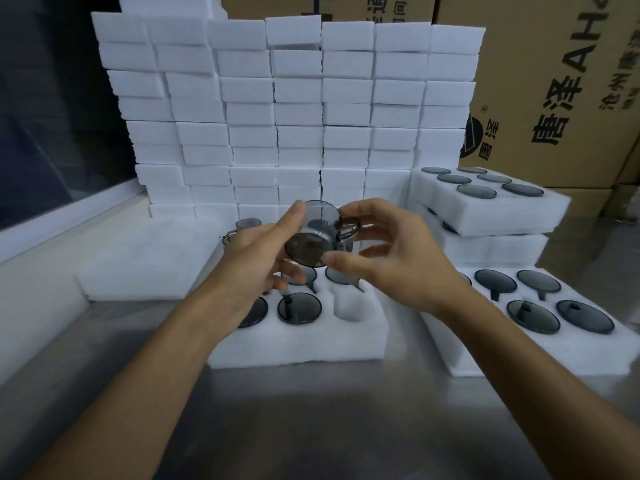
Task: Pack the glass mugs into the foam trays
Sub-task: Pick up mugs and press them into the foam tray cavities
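Note:
A smoky grey glass mug [313,233] is held tilted in the air above the white foam tray [301,341] in the middle of the steel table. My left hand [258,261] grips its body from the left. My right hand [388,258] holds it from the right, thumb at the rim and fingers by the handle. The tray's pockets hold several grey mugs upside down, such as one [299,308] in the front row. One pocket [348,308] at the front right is empty. Loose upright mugs [247,225] stand behind my left hand.
A filled foam tray [540,327] lies to the right, and more filled trays [485,202] are stacked behind it. A wall of white foam blocks [287,109] rises at the back, with cardboard boxes [561,81] behind. A flat foam sheet [145,258] lies left.

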